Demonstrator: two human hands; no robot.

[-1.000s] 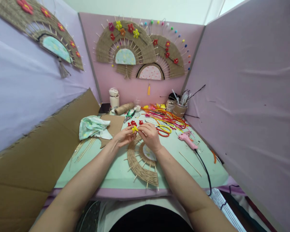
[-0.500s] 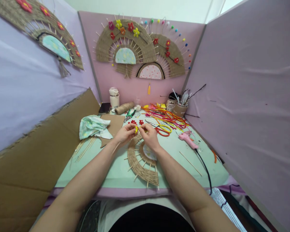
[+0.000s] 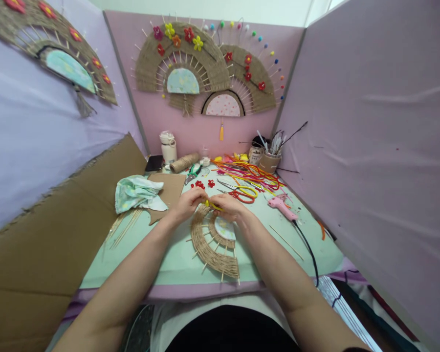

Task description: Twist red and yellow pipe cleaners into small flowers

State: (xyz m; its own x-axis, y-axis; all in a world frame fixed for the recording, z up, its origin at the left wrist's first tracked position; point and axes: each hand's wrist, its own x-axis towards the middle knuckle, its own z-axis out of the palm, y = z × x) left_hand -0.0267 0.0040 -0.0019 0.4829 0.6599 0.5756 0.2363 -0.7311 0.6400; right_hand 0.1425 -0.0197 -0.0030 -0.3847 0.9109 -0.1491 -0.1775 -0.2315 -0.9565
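Over the table, my left hand [image 3: 188,202] pinches one end of a yellow pipe cleaner [image 3: 207,203], which is partly bent into small loops. My right hand [image 3: 228,206] has its fingers closed on the same pipe cleaner, and its loose end shows below those fingers. Just beneath both hands lies a twine-woven fan [image 3: 209,252] on thin sticks, with a pale fabric half-circle [image 3: 225,228] at its centre. Beyond my fingertips are red pipe-cleaner flowers [image 3: 200,184]. To the right of them rest scissors [image 3: 242,196] with red and yellow handles.
A pink glue gun [image 3: 283,209] with a black cord lies at right, near a thin stick [image 3: 286,242]. Colourful pipe cleaners [image 3: 249,173], green-handled pliers [image 3: 193,173], a twine roll [image 3: 184,163] and a bottle [image 3: 168,147] are at the back. Crumpled cloth [image 3: 137,194] sits at left.
My right hand has turned lower and flatter, and a yellow end of the pipe cleaner now shows beneath it. The whole view has shifted slightly.
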